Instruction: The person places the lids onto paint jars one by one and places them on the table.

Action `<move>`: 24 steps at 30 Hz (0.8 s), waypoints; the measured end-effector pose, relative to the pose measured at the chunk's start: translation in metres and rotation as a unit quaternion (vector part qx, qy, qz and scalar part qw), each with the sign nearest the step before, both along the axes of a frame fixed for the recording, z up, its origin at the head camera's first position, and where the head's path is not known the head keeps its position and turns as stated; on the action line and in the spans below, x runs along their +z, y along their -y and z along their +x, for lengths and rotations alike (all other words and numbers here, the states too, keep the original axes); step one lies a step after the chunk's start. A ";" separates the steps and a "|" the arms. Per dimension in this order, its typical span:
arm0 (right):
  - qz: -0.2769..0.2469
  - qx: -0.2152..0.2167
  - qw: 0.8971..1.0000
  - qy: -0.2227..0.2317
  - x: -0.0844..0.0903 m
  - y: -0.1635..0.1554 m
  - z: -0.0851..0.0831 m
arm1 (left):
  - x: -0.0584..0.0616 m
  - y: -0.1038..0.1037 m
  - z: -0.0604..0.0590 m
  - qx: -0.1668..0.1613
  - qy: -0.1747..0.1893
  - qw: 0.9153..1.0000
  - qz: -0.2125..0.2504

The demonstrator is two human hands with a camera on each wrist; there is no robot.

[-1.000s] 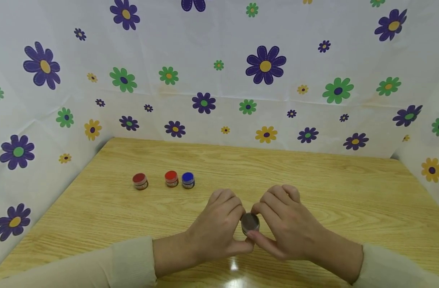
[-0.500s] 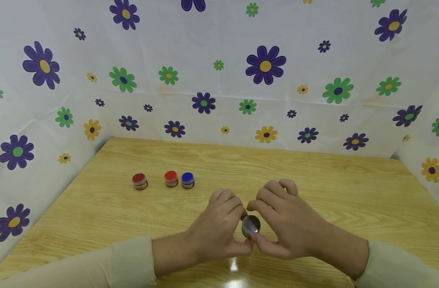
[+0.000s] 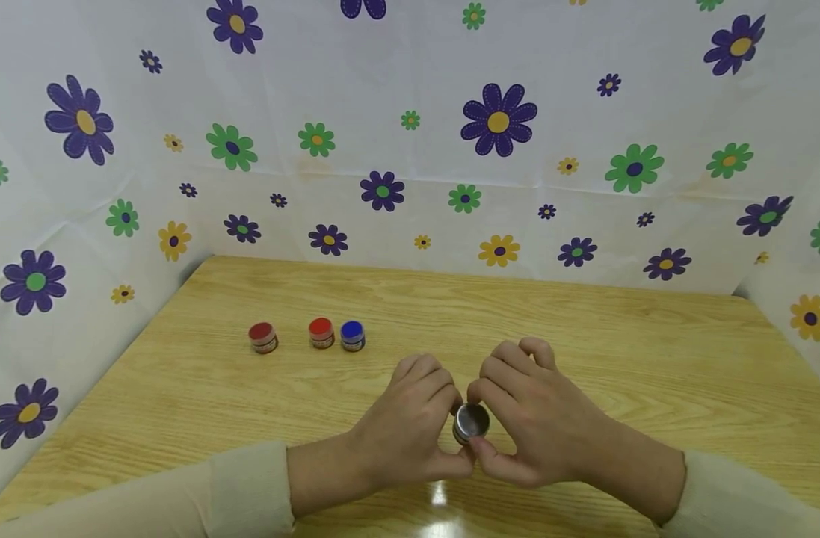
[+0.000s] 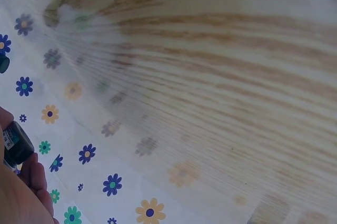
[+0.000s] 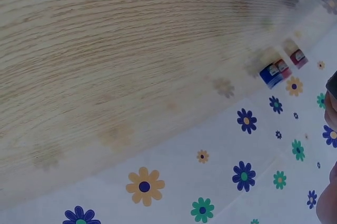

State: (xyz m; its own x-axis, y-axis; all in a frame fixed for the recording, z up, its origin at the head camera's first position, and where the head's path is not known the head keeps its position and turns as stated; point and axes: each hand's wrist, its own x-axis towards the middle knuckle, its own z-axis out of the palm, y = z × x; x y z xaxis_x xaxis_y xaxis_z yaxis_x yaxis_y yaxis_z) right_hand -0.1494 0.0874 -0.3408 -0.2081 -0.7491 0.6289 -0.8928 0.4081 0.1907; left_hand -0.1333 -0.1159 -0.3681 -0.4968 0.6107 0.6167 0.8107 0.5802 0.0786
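Silver jar [image 3: 471, 421], pinched between left hand [image 3: 403, 426], right hand [image 3: 537, 422]

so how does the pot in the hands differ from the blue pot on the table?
The held pot has a dark grey, shiny top; the blue pot has a blue one. The held pot is tilted, pinched between both hands; the blue pot stands upright, untouched, beside a red pot. Both are small round pots of similar size.

The small silver jar [image 3: 471, 422] is mostly hidden between the fingers of the two hands, so its label cannot be read. In the left wrist view only a dark part of it [image 4: 17, 142] shows at the picture's edge. The labels on the three small pots [image 3: 321, 333] are too small to tell.
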 end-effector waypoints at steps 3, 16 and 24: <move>-0.004 -0.005 1.000 -0.008 -0.001 0.001 0.000 | 0.000 0.000 0.000 0.001 -0.002 1.000 -0.002; -0.029 -0.036 0.998 -0.042 -0.004 0.006 0.002 | 0.001 -0.005 0.002 0.023 -0.042 0.999 -0.007; -0.028 -0.039 0.997 -0.062 -0.004 0.010 0.000 | 0.001 -0.008 0.003 0.007 -0.076 0.997 -0.021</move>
State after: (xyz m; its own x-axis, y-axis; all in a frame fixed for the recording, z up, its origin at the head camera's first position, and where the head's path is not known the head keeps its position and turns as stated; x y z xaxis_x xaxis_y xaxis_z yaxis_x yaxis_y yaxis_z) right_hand -0.1493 0.0769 -0.3447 -0.1825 -0.6970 0.6934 -0.8284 0.4889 0.2734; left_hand -0.1303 -0.1076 -0.3667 -0.4091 0.6314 0.6588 0.8026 0.5924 -0.0694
